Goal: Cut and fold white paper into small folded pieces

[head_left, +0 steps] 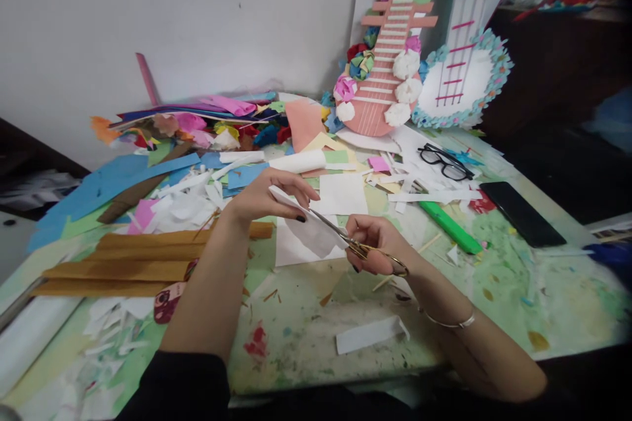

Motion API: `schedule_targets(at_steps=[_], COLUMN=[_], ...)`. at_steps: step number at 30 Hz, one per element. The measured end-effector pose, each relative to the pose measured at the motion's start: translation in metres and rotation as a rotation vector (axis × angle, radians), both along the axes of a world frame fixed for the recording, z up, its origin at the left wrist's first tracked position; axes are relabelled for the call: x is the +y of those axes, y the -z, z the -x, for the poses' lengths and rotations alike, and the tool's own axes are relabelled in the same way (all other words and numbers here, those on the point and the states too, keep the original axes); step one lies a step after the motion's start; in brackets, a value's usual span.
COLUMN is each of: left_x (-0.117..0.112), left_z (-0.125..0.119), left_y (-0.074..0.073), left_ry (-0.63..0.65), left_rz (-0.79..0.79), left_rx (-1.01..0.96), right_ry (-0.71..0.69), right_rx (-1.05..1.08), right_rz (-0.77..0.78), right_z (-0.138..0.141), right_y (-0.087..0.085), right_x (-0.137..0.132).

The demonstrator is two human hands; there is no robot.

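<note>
My left hand pinches a small piece of white paper above the table, fingers closed on its upper edge. My right hand grips small gold-handled scissors, whose blades reach up-left into the paper. Both hands hover over the paint-stained green tabletop. Under them lies a larger white sheet.
Coloured paper scraps pile at the back left, brown corrugated strips lie at the left. A paper guitar model leans on the wall. Black glasses, a black phone, a green marker and a white slip lie around.
</note>
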State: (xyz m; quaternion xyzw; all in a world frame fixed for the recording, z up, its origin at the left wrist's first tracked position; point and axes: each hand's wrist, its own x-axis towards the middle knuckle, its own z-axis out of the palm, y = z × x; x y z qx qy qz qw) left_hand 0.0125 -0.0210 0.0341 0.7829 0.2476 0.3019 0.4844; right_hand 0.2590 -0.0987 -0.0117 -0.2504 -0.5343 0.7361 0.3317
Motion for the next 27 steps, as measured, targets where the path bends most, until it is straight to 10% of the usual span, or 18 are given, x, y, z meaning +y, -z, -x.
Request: schedule_targets(at_steps=[27], left_x=[0.014], left_z=[0.005], left_y=[0.025], left_ry=[0.113], left_rz=[0.049], left_rx=[-0.189], right_ry=[-0.045], right_rx=[0.037], right_rz=[0.000], right_z=[0.004], right_y=[-0.003], right_x=[-0.001])
